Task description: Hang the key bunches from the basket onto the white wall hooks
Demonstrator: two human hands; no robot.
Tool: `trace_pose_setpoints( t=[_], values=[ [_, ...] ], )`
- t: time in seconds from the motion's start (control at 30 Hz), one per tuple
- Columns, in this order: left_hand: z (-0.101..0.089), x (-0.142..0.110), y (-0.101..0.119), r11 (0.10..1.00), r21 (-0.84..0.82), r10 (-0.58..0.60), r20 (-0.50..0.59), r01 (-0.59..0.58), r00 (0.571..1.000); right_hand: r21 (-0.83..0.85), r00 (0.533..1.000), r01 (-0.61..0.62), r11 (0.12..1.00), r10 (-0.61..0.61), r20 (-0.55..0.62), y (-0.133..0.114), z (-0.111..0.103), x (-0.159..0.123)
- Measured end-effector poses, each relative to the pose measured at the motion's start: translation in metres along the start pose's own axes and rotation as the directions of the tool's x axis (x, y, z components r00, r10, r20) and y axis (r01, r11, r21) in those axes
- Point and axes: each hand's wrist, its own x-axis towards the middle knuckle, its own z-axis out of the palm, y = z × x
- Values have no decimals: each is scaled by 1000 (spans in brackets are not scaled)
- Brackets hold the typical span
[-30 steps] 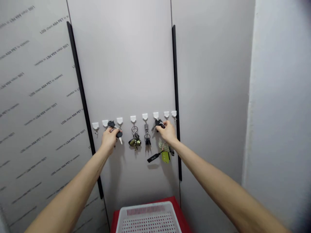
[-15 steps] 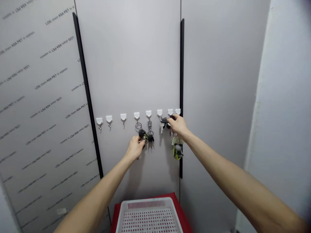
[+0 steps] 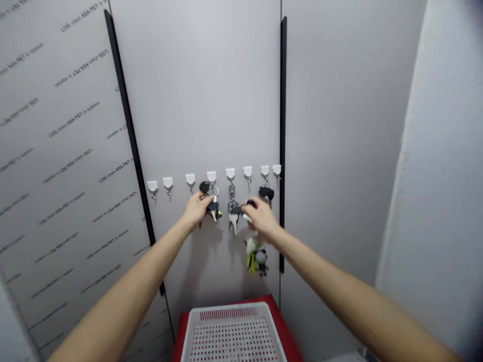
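Observation:
My left hand [image 3: 196, 208] is closed on a bunch of keys with black heads [image 3: 204, 187], in front of the fourth hook from the left. A key ring [image 3: 214, 192] hangs on that hook, partly behind the held keys. My right hand [image 3: 261, 216] pinches another bunch of keys [image 3: 234, 221] with black heads, a pale green and yellow charm [image 3: 252, 251] and a grey figure charm [image 3: 261, 257] dangling below. These held keys overlap the bunch on a metal clasp [image 3: 232, 191] at the fifth hook. A black key bunch [image 3: 266, 193] hangs beside my right hand.
Several white hooks [image 3: 168, 182] run in a row across the grey door panel [image 3: 199, 100]. Long black handles [image 3: 284, 141] flank it. Below stands a white perforated basket [image 3: 234, 307] on a red surface [image 3: 277, 311]. A white wall [image 3: 445, 176] rises at right.
My left hand dipped to the hanging bunch at the fourth hook, then drew up and left. My right hand moved right, then back left and down with the keys and charms. The sixth hook is now bare.

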Motion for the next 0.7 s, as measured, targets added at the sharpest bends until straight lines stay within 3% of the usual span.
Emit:
trace_pose_setpoints(
  t=[0.1, 0.2, 0.33, 0.4, 0.43, 0.5, 0.53, 0.57, 0.63, 0.67, 0.7],
  values=[
    [-11, 9, 23, 991, -116, 59, -20, -61, 998, -34, 987, -116, 993, 119, 113, 43, 22, -35],
    [-15, 15, 43, 971, -222, 92, -13, -93, 996, -165, 970, -70, 984, 106, 219, 87, 42, -65],
    [-9, 19, 56, 972, -224, 74, -6, -73, 997, -387, 920, -4, 922, 155, 360, 130, 53, -100],
    [-7, 22, 57, 989, -136, 58, -25, -61, 998, -491, 885, 88, 867, 158, 437, 137, 51, -110],
    [-6, 24, 57, 998, -53, 39, -11, -39, 999, -510, 845, 154, 846, 155, 512, 135, 48, -110],
    [-6, 28, 59, 989, 145, -27, 61, 18, 998, -468, 746, 275, 840, 120, 654, 121, 40, -100],
    [-7, 30, 60, 974, 223, -62, 100, 38, 993, -431, 739, 302, 850, 76, 669, 110, 35, -88],
    [-8, 31, 61, 962, 268, -88, 125, 51, 988, -394, 771, 311, 865, 13, 637, 96, 30, -74],
    [-10, 33, 64, 963, 265, -94, 138, 55, 986, -388, 945, 261, 884, -151, 291, 67, 20, -38],
    [-11, 33, 65, 971, 234, -78, 140, 43, 987, -391, 968, 251, 885, -230, 101, 53, 17, -19],
    [-11, 34, 67, 981, 192, -50, 140, 23, 989, -407, 959, 243, 880, -281, -34, 40, 14, -2]
  ],
)
